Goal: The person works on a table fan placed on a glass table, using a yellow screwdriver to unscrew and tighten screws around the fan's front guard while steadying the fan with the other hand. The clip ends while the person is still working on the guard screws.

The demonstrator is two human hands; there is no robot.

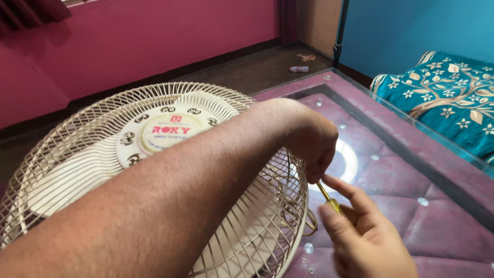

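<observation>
A cream wire fan guard [103, 170] with blades and a round centre badge lies tilted on a glass-topped table [401, 154]. My left hand [311, 141] reaches across the cage to its right rim, fingers curled down at the edge. My right hand [365, 237] holds a thin yellow-handled screwdriver [329, 198], whose tip points up toward the left fingers at the rim. What the left fingers pinch is hidden.
Under the glass lies purple quilted padding with small round studs [423, 201]. A teal patterned bedspread [442, 98] is at the right. On the dark floor beyond sits a small white bottle [299, 69]. Pink walls stand behind.
</observation>
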